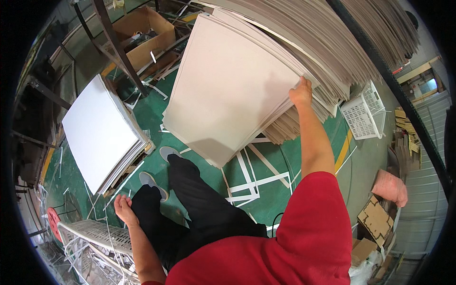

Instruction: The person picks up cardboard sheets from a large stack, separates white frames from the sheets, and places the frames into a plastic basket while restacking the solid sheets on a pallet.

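Note:
My right hand (302, 92) is closed on the right edge of a large greyish-beige cardboard sheet (232, 85), thumb on top. The sheet lies tilted over more sheets of the same kind, their edges fanned out slightly along the right side; how many are pinched cannot be made out. My left hand (125, 210) hangs low beside my left leg, its fingers loosely curled and apart, with nothing seen in it. Beyond that hand a stack of white sheets (102, 130) rests on a low wooden pallet.
Tall stacks of cardboard (304, 33) stand at the back. A white plastic basket (365, 114) is at the right; another basket (102, 232) with paper strips is at lower left. White offcut strips (251, 185) litter the green floor. A dark metal post (118, 47) and a cardboard box (152, 28) stand behind.

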`<state>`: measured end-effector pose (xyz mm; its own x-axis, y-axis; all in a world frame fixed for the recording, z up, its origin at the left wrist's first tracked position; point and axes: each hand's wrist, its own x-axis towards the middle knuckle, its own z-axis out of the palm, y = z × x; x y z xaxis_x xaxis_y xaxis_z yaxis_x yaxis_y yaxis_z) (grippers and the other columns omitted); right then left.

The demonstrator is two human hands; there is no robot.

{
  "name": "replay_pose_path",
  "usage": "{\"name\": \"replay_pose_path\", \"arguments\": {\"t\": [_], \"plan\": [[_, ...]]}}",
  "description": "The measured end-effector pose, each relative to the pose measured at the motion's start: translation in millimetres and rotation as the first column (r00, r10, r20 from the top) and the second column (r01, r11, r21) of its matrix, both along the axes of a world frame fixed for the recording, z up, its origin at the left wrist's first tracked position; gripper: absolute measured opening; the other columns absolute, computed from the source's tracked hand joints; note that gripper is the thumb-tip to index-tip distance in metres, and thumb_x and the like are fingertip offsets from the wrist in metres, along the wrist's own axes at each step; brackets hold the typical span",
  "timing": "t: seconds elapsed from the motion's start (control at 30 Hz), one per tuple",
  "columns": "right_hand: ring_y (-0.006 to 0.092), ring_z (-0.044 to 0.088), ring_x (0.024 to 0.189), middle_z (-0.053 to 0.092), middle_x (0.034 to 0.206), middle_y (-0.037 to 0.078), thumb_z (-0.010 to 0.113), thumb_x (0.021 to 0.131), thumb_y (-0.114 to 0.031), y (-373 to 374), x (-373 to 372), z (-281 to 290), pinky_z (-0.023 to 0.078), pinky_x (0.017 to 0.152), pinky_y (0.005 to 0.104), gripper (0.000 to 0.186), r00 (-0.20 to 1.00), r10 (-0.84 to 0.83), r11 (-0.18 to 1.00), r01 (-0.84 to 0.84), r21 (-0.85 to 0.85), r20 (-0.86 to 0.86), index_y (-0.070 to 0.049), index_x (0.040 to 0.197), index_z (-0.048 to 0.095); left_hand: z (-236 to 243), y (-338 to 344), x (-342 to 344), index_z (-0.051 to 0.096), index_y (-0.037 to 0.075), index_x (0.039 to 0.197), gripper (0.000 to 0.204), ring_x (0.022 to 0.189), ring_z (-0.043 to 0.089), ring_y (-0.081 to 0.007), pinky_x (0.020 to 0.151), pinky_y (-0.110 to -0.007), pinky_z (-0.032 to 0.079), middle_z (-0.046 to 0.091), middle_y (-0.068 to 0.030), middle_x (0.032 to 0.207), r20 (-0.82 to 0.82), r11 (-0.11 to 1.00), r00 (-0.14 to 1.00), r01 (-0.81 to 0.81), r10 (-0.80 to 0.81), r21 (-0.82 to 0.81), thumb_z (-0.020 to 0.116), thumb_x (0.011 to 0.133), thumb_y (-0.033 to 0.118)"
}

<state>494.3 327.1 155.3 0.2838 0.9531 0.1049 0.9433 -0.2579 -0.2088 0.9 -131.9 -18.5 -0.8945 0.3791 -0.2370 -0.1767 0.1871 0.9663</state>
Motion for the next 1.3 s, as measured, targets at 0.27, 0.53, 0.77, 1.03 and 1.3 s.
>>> {"name": "replay_pose_path", "arguments": {"t": [0.27, 0.53, 0.77, 1.03, 1.3], "plan": [[0.0298, 0.046, 0.11, 0.047, 0.12, 0.015, 0.061, 0.074, -0.019, -4.2, 14.0, -10.3, 0.04, 0.092, 0.0363, 0.039, 0.986, 0.164, 0.97, -0.165, 0.176, 0.021, -0.002, 0.109, 0.056, -1.9, -5.8, -2.4, 0.05, -0.003, 0.111, 0.029, 0.072, 0.056, -0.0131, 0.062, -0.021, 0.047, 0.059, -0.008, 0.089, -0.044, 1.0, 0.999, 0.006, -0.007, -0.023, 0.048, 0.084, 0.007], [0.0393, 0.057, 0.074, 0.059, 0.075, 0.021, 0.055, 0.081, -0.025, -78.6, -26.2, -17.5, 0.045, 0.067, 0.0461, 0.023, 0.848, 0.522, 0.851, -0.508, 0.135, -0.096, -0.005, 0.091, 0.054, -1.5, -14.2, -2.7, 0.051, -0.004, 0.109, 0.028, 0.068, 0.054, -0.0099, 0.057, -0.019, 0.044, 0.058, -0.0053, 0.084, -0.051, 0.999, 0.999, -0.013, 0.011, -0.034, 0.05, 0.082, 0.005], [0.0386, 0.055, 0.058, 0.054, 0.058, 0.018, 0.052, 0.083, -0.027, -233.4, -85.8, 25.9, 0.043, 0.053, 0.0485, 0.022, 0.568, 0.783, 0.597, -0.801, 0.048, -0.255, -0.006, 0.084, 0.047, 87.9, 52.2, 89.1, 0.043, 0.001, 0.12, 0.038, 0.09, 0.057, -0.0195, 0.073, -0.028, 0.048, 0.056, -0.0121, 0.101, 0.323, 0.903, 0.847, 0.364, -0.423, 0.228, 0.051, 0.087, 0.019], [0.0242, 0.057, 0.092, 0.06, 0.097, 0.011, 0.06, 0.081, -0.027, -264.7, -83.5, 63.0, 0.045, 0.078, 0.0338, 0.036, 0.146, 0.591, -0.026, -0.979, -0.2, -0.794, -0.003, 0.107, 0.053, 160.0, 107.5, 192.6, 0.037, 0.007, 0.129, 0.052, 0.081, 0.057, -0.0229, 0.077, -0.037, 0.046, 0.059, -0.0091, 0.087, 0.524, 0.664, 0.429, 0.31, -0.736, 0.68, 0.051, 0.087, 0.035], [0.0318, 0.054, 0.1, 0.055, 0.112, 0.018, 0.062, 0.075, -0.023, -35.3, 15.8, -64.0, 0.042, 0.088, 0.0376, 0.046, 0.863, 0.476, 0.875, -0.445, 0.192, -0.168, -0.001, 0.115, 0.051, 112.0, 71.9, 211.3, 0.046, 0.0, 0.112, 0.027, 0.082, 0.057, -0.0221, 0.074, -0.034, 0.048, 0.059, -0.0132, 0.089, 0.588, 0.772, 0.513, 0.513, -0.626, 0.374, 0.046, 0.089, 0.013]]}}
